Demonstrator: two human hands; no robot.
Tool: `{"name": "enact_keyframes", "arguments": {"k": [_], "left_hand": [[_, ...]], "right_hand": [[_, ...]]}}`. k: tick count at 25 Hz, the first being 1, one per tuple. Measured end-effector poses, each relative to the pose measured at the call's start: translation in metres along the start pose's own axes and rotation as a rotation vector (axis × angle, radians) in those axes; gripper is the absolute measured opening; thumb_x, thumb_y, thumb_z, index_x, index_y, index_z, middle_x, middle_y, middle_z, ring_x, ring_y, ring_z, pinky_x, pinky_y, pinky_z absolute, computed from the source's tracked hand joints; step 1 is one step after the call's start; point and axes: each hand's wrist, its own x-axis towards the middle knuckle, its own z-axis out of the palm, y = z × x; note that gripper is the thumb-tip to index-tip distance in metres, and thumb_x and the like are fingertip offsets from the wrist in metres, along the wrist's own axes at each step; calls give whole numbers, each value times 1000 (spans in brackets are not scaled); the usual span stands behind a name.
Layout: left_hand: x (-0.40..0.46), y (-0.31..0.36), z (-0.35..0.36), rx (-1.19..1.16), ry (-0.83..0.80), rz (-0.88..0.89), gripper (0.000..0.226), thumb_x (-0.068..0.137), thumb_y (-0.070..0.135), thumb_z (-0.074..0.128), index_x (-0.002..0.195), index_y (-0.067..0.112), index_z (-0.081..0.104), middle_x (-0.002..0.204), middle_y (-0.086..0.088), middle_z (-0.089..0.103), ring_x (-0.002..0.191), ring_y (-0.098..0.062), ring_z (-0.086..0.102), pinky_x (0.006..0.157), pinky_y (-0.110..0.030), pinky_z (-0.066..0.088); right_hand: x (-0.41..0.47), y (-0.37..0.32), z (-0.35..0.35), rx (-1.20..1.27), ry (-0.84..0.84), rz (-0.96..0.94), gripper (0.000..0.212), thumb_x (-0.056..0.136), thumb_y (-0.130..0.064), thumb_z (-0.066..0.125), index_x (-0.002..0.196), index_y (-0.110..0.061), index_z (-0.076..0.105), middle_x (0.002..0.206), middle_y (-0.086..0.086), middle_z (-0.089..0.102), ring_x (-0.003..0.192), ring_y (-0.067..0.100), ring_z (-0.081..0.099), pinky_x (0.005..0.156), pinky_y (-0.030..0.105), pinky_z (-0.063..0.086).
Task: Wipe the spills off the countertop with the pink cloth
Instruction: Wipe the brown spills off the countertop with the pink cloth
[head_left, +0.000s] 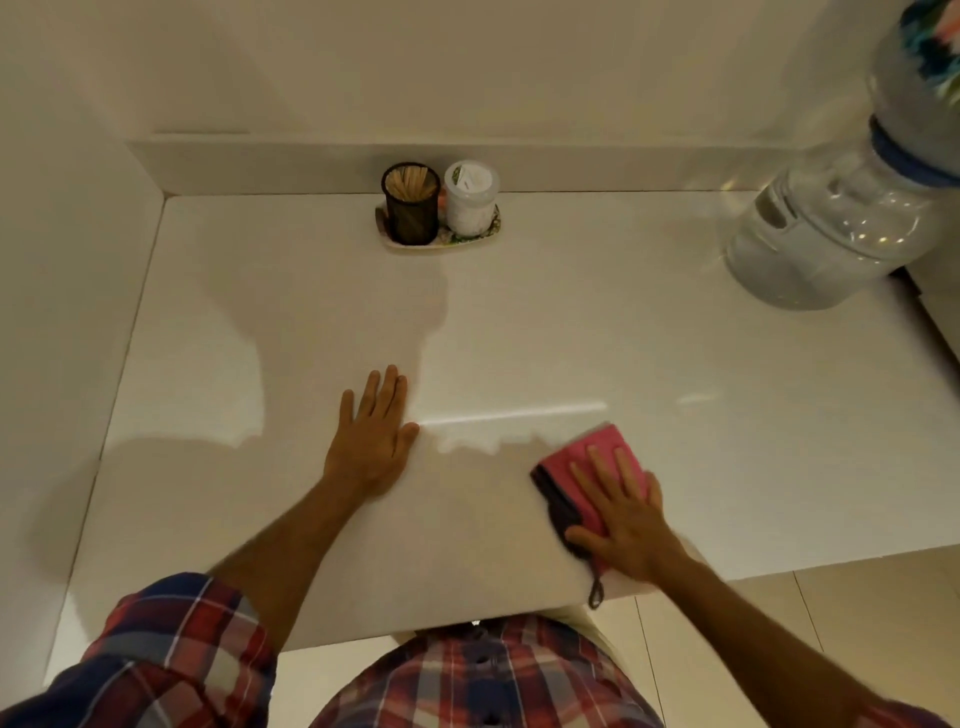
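While no writing is legible anywhere, the right hand (626, 512) presses flat, fingers spread, on the pink cloth (587, 475) at lower right, near the countertop (571, 332) front edge. The left hand (371, 434) lies open, palm down, at centre. Bare counter spreads toward the tray (441, 241) at upper centre.

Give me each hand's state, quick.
Left hand: open, flat on the countertop, holding nothing.
Right hand: open, pressing the pink cloth down.

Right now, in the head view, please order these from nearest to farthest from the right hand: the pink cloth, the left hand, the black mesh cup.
1. pink cloth: directly under the right hand.
2. left hand: flat on the countertop, to its left.
3. black mesh cup: at the back wall, on a small tray.
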Motion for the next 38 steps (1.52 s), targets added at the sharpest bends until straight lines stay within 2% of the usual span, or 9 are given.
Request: {"name": "enact_keyframes", "arguments": {"k": [4, 7, 15, 20, 22, 25, 31, 34, 38], "left_hand": [[3, -2, 5, 19, 12, 6, 72, 100, 55, 13, 158, 15, 0, 169, -2, -6, 154, -22, -7, 123, -54, 3], [5, -3, 6, 25, 12, 4, 71, 100, 52, 15, 158, 15, 0, 169, -3, -5, 155, -23, -6, 123, -55, 5], [6, -5, 8, -44, 34, 11, 69, 100, 47, 21, 159, 15, 2, 169, -3, 0, 155, -22, -3, 123, -51, 0], [4, -5, 5, -154, 31, -9, 66, 102, 48, 9, 158, 15, -2, 169, -3, -2, 154, -16, -8, 124, -48, -4], [3, -6, 6, -125, 29, 0, 68, 102, 51, 9, 158, 15, -2, 168, -3, -4, 154, -16, -9, 124, -48, -5], [2, -6, 7, -64, 30, 9, 70, 101, 51, 12, 158, 14, -2, 168, -2, -7, 154, -18, -10, 124, -51, -1], [2, -4, 8, -7, 24, -1, 73, 99, 55, 12, 158, 14, 0, 168, -3, -6, 154, -20, -8, 124, -52, 2], [3, -4, 7, 1, 17, -3, 74, 99, 57, 12, 158, 14, 1, 168, -3, -5, 154, -21, -7, 123, -52, 2], [4, -3, 8, 22, 15, -10, 75, 98, 58, 12, 158, 15, -3, 168, -1, -9, 154, -19, -10, 124, -51, 0]], "right_hand": [[61, 19, -27, 53, 24, 289, 93, 78, -87, 15, 155, -39, -11, 166, 0, -15, 151, 33, -15, 114, 69, 3], [127, 2, -48, 159, 85, 392, 88, 87, -77, 33, 157, -37, -3, 167, 2, -12, 151, 36, -13, 113, 72, 1], [204, -94, -56, 138, 171, 92, 82, 91, -71, 39, 157, -34, 9, 168, 6, 2, 151, 40, -6, 112, 72, 5], [130, -172, -3, 55, 129, -235, 84, 90, -73, 32, 157, -34, -3, 167, 7, -9, 151, 37, -15, 113, 70, -7], [95, -169, 14, 4, 110, -329, 85, 89, -75, 32, 157, -35, -1, 167, 7, -6, 151, 37, -15, 113, 73, -2], [53, -136, 23, -85, 78, -400, 84, 88, -78, 30, 156, -39, -2, 168, 3, -8, 151, 34, -16, 114, 67, -10], [12, -36, 13, -83, 40, -196, 84, 88, -83, 24, 155, -42, -3, 167, -4, -13, 152, 28, -19, 114, 71, 9], [40, -6, -8, -66, 40, -102, 83, 85, -84, 19, 153, -47, -8, 167, -4, -13, 150, 25, -22, 114, 69, 8], [115, -5, -41, 21, 70, 117, 84, 86, -77, 37, 152, -49, -7, 167, -1, -7, 151, 34, -10, 111, 68, 7]]}}
